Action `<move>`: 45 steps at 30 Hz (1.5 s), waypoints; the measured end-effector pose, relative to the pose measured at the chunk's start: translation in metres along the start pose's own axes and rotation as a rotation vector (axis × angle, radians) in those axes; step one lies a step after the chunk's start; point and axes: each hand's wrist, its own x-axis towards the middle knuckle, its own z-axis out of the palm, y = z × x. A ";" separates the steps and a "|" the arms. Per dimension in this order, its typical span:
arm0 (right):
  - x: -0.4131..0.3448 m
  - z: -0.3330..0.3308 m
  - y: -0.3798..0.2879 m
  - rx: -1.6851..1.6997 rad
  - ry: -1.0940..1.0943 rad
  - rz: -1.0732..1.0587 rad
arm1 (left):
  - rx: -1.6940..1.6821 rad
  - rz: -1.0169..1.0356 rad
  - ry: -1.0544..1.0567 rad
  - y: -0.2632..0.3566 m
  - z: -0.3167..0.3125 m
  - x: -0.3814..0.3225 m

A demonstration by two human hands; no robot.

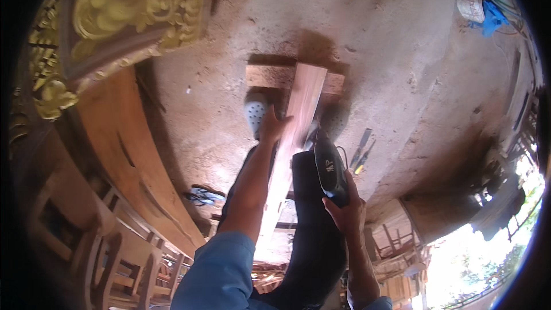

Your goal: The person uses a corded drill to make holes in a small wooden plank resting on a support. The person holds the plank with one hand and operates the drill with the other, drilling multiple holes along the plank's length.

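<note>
A long, pale reddish wooden plank (303,90) runs away from me between my legs. Its far end lies across a thick wooden block (269,76) on the floor. My left hand (273,125) grips the plank's left edge, thumb over the top face; the fingers underneath are hidden. In my right hand (351,212) is a dark handheld power tool (330,168) with white marks on its body, held by the rear end. The tool's front end is beside the plank's right edge, too blurred to tell whether it touches.
Two slim hand tools, a dark flat blade (362,143) and one with a yellow handle (360,164), lie at right. Sandals (205,195) lie at left, near a large wooden slab (125,137). A gold-painted carved panel (133,4) stands far left. Wooden chairs (125,262) are lower left.
</note>
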 end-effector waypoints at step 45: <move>-0.122 -0.053 -0.017 0.450 0.228 0.488 | 0.245 -0.019 0.065 0.059 0.057 -0.003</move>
